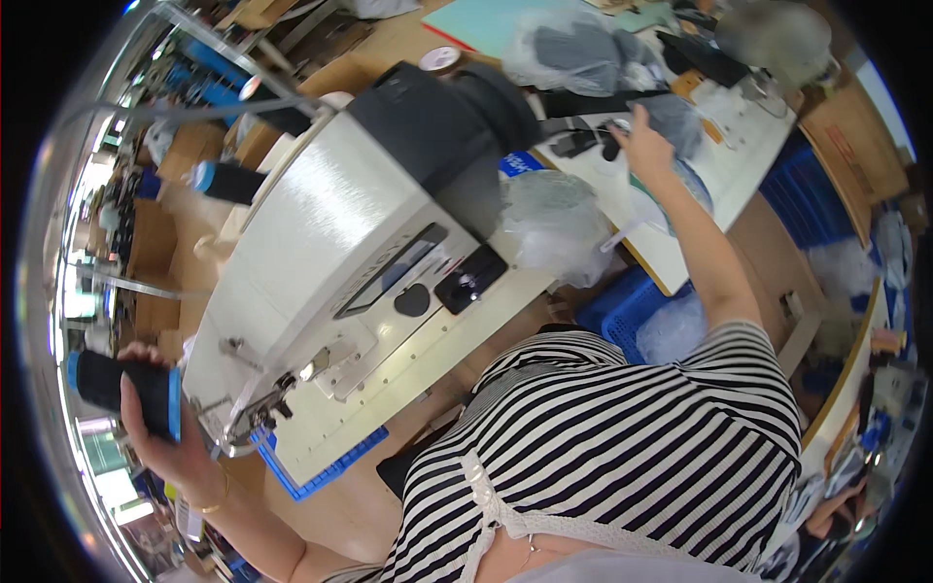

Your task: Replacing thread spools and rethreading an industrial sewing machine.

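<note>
1. Hands: two in view, one at each side of the machine. The left hand [177, 455] is curled closed around one black thread cone [136, 391] with blue ends; fingers pass behind it and the thumb lies across its near side.
2. The thread cone is held clear of the surface, just beside the needle end of the machine, at the person's left.
3. The right hand [649, 151] is reached out over the white surface [734, 180], index finger extended, other fingers bent. One small dark item [611, 146] shows at its fingertips; whether it is gripped or only touched cannot be told.
4. Sewing machine [301, 204]: one, white, between the two hands. It carries one black motor housing [428, 131] and one control panel [397, 275].
5. Spare cones: two, dark, beyond the machine; one has a blue end [233, 183], the other [279, 110] is partly hidden.
6. Plastic bags: three clear ones are distinct. One [556, 219] is beside the motor end, one [573, 53] is farther back with dark contents, and one [673, 330] is in a basket.
7. Blue baskets: two. One [614, 313] is below the white surface; one [335, 470] is below the needle end.
</note>
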Demonstrator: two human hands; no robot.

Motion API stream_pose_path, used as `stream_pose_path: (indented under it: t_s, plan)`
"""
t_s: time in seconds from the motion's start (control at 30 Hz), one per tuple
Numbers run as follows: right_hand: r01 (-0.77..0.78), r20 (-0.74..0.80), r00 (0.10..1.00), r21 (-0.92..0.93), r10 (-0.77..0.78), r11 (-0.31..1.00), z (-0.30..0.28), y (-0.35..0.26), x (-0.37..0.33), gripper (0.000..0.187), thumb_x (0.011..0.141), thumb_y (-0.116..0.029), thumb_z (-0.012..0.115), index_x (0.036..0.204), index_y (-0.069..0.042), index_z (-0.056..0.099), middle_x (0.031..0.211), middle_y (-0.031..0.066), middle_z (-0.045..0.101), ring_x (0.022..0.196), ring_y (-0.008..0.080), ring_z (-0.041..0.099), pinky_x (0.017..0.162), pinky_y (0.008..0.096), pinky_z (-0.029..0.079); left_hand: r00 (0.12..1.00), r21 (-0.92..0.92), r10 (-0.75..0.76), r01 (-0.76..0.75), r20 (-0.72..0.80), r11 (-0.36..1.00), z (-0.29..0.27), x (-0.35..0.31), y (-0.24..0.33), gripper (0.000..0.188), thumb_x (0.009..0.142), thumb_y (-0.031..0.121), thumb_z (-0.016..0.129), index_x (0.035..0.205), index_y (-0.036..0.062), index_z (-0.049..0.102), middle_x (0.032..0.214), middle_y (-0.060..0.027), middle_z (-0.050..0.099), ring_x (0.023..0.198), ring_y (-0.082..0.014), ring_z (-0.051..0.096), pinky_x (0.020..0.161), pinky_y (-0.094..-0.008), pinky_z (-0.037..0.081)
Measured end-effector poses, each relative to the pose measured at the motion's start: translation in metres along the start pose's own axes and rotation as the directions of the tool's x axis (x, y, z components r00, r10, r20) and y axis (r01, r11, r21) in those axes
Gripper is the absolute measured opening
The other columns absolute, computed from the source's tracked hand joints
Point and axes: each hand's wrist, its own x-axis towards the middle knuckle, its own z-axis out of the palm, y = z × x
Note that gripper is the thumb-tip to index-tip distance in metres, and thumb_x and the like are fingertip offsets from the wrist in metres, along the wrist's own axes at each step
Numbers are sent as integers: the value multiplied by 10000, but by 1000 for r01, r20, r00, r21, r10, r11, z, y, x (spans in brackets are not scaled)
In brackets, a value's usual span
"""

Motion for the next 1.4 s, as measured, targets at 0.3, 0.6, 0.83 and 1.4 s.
stream_pose_path:
  t_s: [0.3,0.6,0.83,1.4]
  plan:
    - [693,292,95,667,-952,274,52,-131,-245,204,834,-267,567,877,-76,625,724,125,654,668,335,654,587,487,509,996,-52,9,-4,91,999,8,7,0,300,905,160,560,1093,-72,533,1008,-156,579,954,-235,569,886,-333,450]
    - [813,318,155,496,-935,304,165,-271,-343,188,849,-149,516,917,-16,631,771,97,675,666,291,671,599,441,530,995,-228,-97,102,36,968,-10,7,4,251,887,152,603,1023,-53,552,961,-153,603,895,-259,593,848,-351,486]
    - [388,-386,-210,810,-898,-439,-56,-281,-295,176,820,-133,641,958,-23,640,801,104,639,681,280,633,622,368,534,992,-324,-120,125,35,938,-16,2,4,270,868,144,628,1022,-55,529,969,-156,571,887,-262,576,843,-353,490]
    - [-434,10,-137,898,-991,69,-242,-435,-153,433,1011,-374,453,942,13,636,461,-55,367,387,20,250,374,211,160,975,-280,-76,133,208,951,8,-11,20,301,908,179,550,1064,-78,541,1063,-210,611,831,-246,648,777,-352,528]
